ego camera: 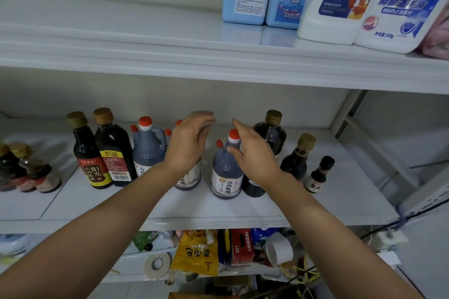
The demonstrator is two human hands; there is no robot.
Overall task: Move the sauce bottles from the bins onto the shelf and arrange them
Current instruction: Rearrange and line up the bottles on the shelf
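Overhead, white shelf [170, 211] of sauce bottles [227, 172]

**Two hands raised among sauce bottles on a white shelf**

A row of dark sauce bottles is seen on the middle shelf [218, 211]. The left hand [188, 143] is held open before a red-capped jug [188, 177]. The right hand [252, 150] is spread just beside another red-capped jug [226, 172].

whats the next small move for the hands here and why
Probably slide the red-capped jug left toward its twin. Both the left hand and the right hand are open, holding nothing, and this jug stands forward of the row, with a gap.
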